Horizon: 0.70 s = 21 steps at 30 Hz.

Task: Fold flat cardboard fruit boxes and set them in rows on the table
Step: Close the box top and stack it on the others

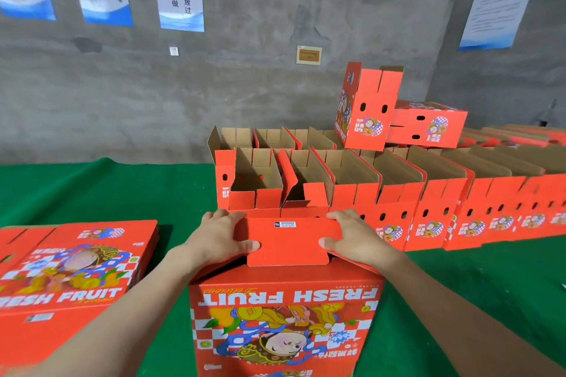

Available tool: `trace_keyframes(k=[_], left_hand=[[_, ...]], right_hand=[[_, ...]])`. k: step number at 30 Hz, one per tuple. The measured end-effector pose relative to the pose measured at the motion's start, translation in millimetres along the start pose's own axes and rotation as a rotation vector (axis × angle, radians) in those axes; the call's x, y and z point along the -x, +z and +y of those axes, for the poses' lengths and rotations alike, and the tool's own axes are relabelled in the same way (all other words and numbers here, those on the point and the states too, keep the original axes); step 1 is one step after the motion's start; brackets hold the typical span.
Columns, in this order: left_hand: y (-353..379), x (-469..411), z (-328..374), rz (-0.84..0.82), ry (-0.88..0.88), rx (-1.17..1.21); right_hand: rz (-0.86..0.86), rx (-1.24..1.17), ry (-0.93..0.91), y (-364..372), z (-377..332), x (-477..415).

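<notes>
Grey concrete wall backs a green-covered counter (107, 193). At lower centre stands a red printed cardboard fruit box (284, 324). The left hand (220, 239) and right hand (355, 239) each clamp one end of its red tabbed flap (288, 242). Folded open-topped red boxes (398, 193) line centre right, and flat red box blanks (70, 269) lie lower left. Uneven pressing would likely buckle the flap or leave its tab unseated.

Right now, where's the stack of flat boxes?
In the head view, the flat stack lies on the green table at the person's left, beside the box being folded.
</notes>
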<state>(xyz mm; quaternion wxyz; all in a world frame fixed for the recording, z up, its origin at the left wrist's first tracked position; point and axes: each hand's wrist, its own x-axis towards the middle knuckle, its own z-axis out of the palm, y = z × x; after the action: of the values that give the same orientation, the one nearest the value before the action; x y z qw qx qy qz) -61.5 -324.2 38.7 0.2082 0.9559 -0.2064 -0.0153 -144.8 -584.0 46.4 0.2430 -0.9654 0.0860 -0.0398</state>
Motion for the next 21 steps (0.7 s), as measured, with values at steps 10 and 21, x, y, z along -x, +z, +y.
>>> trace_keyframes(k=[10, 21], left_hand=[[1, 5, 7, 0.024, -0.020, -0.108], [0, 7, 9, 0.027, -0.034, -0.138]], right_hand=[[0.023, 0.136, 0.007, 6, -3, 9], [0.064, 0.146, 0.003, 8, -2, 13]])
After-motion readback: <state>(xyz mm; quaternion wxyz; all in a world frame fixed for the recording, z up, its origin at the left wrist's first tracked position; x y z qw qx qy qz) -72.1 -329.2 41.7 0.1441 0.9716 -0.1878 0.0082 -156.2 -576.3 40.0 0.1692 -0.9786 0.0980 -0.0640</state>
